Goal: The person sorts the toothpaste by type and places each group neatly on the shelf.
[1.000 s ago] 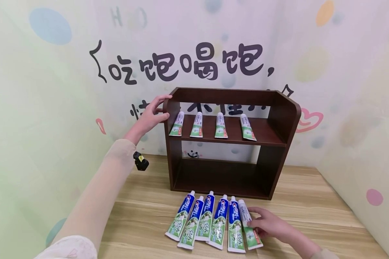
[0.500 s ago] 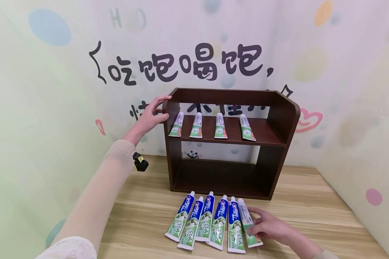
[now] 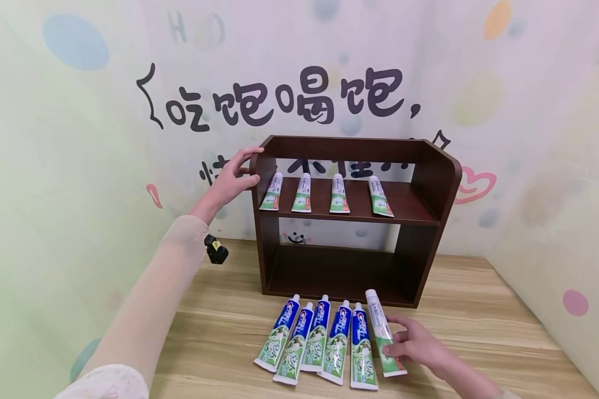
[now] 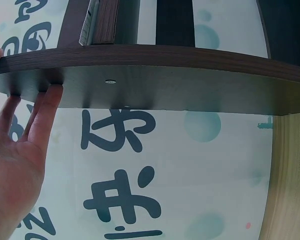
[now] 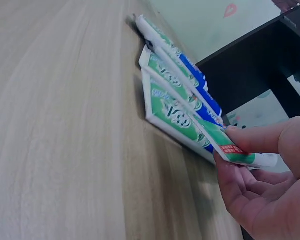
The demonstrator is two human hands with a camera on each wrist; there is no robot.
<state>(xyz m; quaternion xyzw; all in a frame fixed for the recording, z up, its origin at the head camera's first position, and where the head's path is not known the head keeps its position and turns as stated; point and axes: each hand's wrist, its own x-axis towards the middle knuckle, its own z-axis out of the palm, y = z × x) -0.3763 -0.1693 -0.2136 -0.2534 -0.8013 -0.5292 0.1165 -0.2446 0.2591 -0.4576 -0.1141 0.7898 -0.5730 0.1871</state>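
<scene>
My right hand (image 3: pixel 414 346) pinches a white-and-green toothpaste tube (image 3: pixel 377 318) between thumb and fingers. In the right wrist view that tube (image 5: pixel 232 149) shows its red label, tilted beside the other tubes; its white cap end is partly behind my hand. My left hand (image 3: pixel 229 180) holds the upper left side panel of a dark brown two-tier shelf (image 3: pixel 349 219). In the left wrist view several fingertips press the panel's outer face (image 4: pixel 155 87), and one digit lies over its front edge. On the upper tier lie several matching white-and-green toothpaste tubes (image 3: pixel 339 194), spaced in a row.
Several blue-and-green toothpaste tubes (image 3: pixel 336 343) lie close together on the wooden table (image 3: pixel 209 343), left of my right hand. The lower tier (image 3: pixel 334 271) is bare. A printed wall sheet (image 3: pixel 105 166) stands behind and at both sides.
My right hand has shifted its hold and raised the white-and-green tube, moving it forward so its cap now overlaps the shelf's lower front edge. My left hand has stayed in place.
</scene>
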